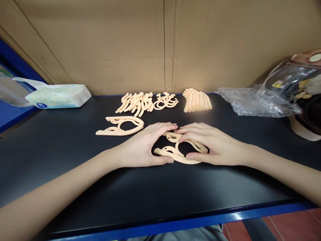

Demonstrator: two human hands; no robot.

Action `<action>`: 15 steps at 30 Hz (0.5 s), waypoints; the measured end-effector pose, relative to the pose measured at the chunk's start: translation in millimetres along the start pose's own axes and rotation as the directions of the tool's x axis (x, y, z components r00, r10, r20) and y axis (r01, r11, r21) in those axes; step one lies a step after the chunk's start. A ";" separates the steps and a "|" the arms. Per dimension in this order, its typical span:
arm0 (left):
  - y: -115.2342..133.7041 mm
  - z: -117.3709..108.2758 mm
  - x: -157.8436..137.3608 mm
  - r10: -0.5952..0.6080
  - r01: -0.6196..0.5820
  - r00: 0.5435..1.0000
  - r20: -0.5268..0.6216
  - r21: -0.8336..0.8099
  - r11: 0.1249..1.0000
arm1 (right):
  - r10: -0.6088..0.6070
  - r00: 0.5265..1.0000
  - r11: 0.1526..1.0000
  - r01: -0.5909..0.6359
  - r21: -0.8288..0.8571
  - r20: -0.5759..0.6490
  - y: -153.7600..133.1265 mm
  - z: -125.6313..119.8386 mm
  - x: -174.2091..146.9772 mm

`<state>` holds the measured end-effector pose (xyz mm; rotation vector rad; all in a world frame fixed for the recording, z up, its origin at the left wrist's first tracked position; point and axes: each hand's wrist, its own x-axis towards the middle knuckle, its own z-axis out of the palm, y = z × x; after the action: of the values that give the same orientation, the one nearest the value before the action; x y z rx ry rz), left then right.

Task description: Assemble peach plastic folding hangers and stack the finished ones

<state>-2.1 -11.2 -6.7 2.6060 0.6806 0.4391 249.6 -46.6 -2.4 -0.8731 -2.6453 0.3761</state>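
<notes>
Between my hands, on the black tabletop [140,201], lies a beige plastic folding hanger [173,154] with its two arms folded in. My left hand [147,144] curves round its left end, thumb at the near arm and fingers at the far arm. At the right end my right hand [213,144] grips it, the thumb pressing on the near arm and the fingers over the far one. Both hands hide parts of it. Just left of my left hand's fingers, another folded hanger [120,132] rests flat on the table.
Behind the hands lie a pile of curved beige pieces [136,102], a cluster of beige hooks [165,101] and a row of beige hanger arms [197,100]. A tissue pack [60,96] sits at the left. Clear plastic wrap [260,102] and a transparent bag [288,80] occupy the right.
</notes>
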 end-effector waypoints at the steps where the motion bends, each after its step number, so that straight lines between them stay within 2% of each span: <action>1: 0.0 0.3 -0.2 -0.009 0.009 1.000 0.002 0.007 1.000 | -0.005 1.000 1.000 0.005 -0.001 0.004 -0.3 -0.1 -0.1; 9: -0.7 1.7 -1.6 -0.016 0.014 0.999 0.036 0.064 0.998 | 0.022 1.000 0.999 -0.022 0.024 0.020 -2.5 -1.0 0.7; 15: 0.1 0.6 -0.4 0.013 -0.014 0.999 0.035 0.025 1.000 | 0.046 0.997 0.999 -0.044 0.031 -0.061 0.3 -3.3 -0.6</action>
<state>-2.1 -11.6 -7.2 2.6365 0.6615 0.3903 251.5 -46.2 0.3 -0.9211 -2.5612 0.3920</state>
